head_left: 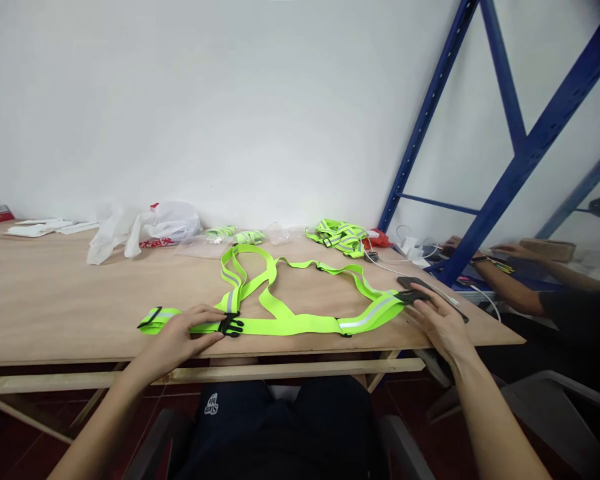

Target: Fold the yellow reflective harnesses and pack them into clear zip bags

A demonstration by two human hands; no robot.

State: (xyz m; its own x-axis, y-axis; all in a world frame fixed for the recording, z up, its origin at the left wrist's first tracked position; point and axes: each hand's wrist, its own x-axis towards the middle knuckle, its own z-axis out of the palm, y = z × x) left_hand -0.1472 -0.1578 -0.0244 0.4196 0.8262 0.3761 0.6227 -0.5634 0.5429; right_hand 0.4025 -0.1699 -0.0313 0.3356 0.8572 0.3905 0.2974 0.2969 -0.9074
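A neon-yellow reflective vest [280, 323] of elastic straps with grey stripes lies spread on the wooden table. My left hand [187, 333] pinches its lower strap at the left, close beside a black pronged side-release buckle half [231, 325]. At the opposite end, my right hand [443, 323] grips the black buckle piece [413, 295] between thumb and fingers, partly hiding it. A looped strap end with a black slider [150, 317] rests left of my left hand. Beneath and behind my right hand lies a dark phone [453, 307].
Along the wall are a white plastic bag [173, 223], bagged reflective straps [235, 237] and a heap of neon straps [337, 237]. Blue shelf posts [430, 120] rise at the right. Beyond them, another person's arms [510, 283] rest at a neighbouring surface. A white cable [400, 270] crosses the table.
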